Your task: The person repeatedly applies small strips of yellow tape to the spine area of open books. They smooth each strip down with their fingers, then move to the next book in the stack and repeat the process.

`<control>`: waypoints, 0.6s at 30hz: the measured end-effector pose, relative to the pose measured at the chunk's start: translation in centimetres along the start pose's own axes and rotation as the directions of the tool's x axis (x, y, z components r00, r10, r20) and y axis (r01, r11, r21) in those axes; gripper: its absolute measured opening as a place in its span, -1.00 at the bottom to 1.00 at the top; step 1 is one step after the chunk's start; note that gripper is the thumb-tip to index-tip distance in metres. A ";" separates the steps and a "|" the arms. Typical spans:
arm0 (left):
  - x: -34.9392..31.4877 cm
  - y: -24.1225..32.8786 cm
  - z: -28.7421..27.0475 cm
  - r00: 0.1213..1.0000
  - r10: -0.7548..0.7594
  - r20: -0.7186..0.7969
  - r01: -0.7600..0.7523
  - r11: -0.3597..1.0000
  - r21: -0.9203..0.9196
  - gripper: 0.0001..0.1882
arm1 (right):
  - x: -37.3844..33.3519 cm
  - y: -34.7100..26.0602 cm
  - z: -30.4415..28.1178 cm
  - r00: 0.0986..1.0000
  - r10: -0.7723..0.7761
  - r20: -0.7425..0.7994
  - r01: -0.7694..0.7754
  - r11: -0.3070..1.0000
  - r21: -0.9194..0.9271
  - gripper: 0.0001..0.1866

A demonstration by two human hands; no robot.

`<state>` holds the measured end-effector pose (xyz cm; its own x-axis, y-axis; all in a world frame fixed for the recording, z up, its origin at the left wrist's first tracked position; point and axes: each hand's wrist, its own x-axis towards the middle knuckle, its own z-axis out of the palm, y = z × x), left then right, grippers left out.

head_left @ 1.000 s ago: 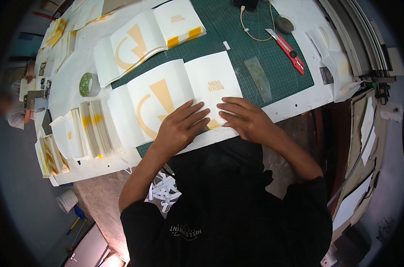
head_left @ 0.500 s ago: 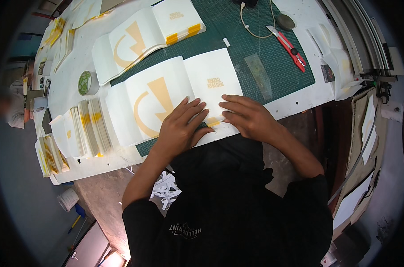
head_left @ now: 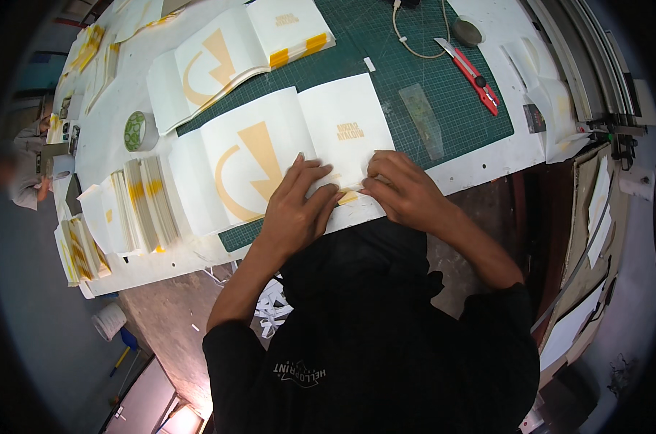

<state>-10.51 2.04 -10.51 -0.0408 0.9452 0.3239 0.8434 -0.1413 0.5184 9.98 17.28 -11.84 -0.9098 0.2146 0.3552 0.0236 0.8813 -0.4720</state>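
Observation:
A white printed paper cover (head_left: 219,130) with a large tan design lies open along the near edge of a green cutting mat (head_left: 375,108). At its near edge, my left hand (head_left: 299,199) has curled fingers and a thumb pinching the paper beside the fold of the right panel. My right hand (head_left: 406,189) pinches that panel's near right corner in the same way. Between the two hands the paper's edge is lifted and turned a little, showing a yellow strip (head_left: 348,197). Beyond it lies a stack of similar covers (head_left: 248,50) with yellow-marked edges.
A red utility knife (head_left: 476,79), a clear plastic strip (head_left: 420,123), a cable (head_left: 407,43) and a round grey object (head_left: 467,32) lie on the mat. Left are a tape roll (head_left: 140,132) and bundled covers (head_left: 143,206). A person (head_left: 28,170) is at far left.
My fingers have gone from lying flat on the paper to curling round its near edge. That edge between my hands has come up slightly.

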 end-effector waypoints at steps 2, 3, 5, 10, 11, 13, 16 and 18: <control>-0.4 -0.2 0.4 1.000 -0.027 0.009 0.027 1.000 -0.008 -0.77 | 0.4 0.0 -0.2 1.000 0.023 0.016 -0.023 1.000 -0.006 -0.85; -0.7 -0.3 0.5 0.999 -0.040 0.014 0.040 0.999 -0.011 -0.76 | 0.7 0.0 -0.4 0.999 0.034 0.015 -0.034 0.999 -0.010 -0.85; -1.0 0.2 0.5 0.996 -0.085 0.012 0.085 0.996 0.002 -0.68 | 1.2 0.2 -0.5 0.997 0.068 0.028 -0.068 0.998 -0.006 -0.86; -3.3 2.8 1.7 0.990 -0.143 -0.014 0.144 0.985 0.092 -0.40 | 2.2 0.3 -0.6 0.982 0.183 0.049 -0.185 0.982 0.026 -0.87; -3.5 3.4 2.2 0.986 -0.167 -0.027 0.169 0.981 0.098 -0.37 | 2.2 0.2 -0.6 0.977 0.210 0.042 -0.211 0.977 0.020 -0.87; -3.9 4.7 3.3 0.972 -0.229 -0.060 0.235 0.965 0.116 -0.33 | 2.3 -0.1 -0.5 0.968 0.247 0.036 -0.248 0.969 0.016 -0.85; -4.1 5.4 4.5 0.953 -0.280 -0.115 0.294 0.946 0.133 -0.28 | 2.4 -0.1 -0.5 0.961 0.274 0.045 -0.275 0.961 0.012 -0.84; -4.0 5.6 4.7 0.943 -0.304 -0.138 0.323 0.935 0.143 -0.27 | 2.5 -0.2 -0.6 0.958 0.284 0.045 -0.285 0.958 0.016 -0.84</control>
<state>-3.11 -1.17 -12.68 -0.3689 0.8934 0.2565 0.8526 0.2153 0.4761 7.93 17.86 -10.40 -0.8831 0.4373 0.1699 0.2756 0.7767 -0.5664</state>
